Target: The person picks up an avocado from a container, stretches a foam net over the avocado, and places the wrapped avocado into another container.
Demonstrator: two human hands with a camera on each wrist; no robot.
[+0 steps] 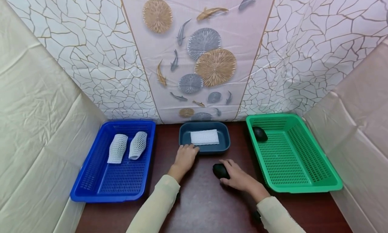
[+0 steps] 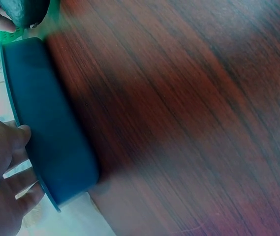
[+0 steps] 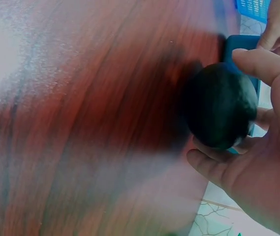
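My right hand [image 1: 239, 177] holds a dark avocado [image 1: 220, 171] above the table, its thumb and fingers around the fruit; the right wrist view shows the avocado [image 3: 221, 105] close up. At the near left corner of the dark teal tray [image 1: 204, 151], my left hand [image 1: 185, 157] grips the rim. In the left wrist view its thumb lies over the outside of the tray [image 2: 51, 123], and the other fingers reach behind the rim. A white foam net sleeve [image 1: 204, 137] lies flat in the tray, close to the left fingertips.
To the left stands a blue basket [image 1: 106, 196] with two filled white foam sleeves [image 1: 117, 148]. On the right, a green basket [image 1: 303, 188] holds another dark avocado [image 1: 259, 134] in its far left corner. Cloth walls [image 1: 194, 57] close off the back and sides.
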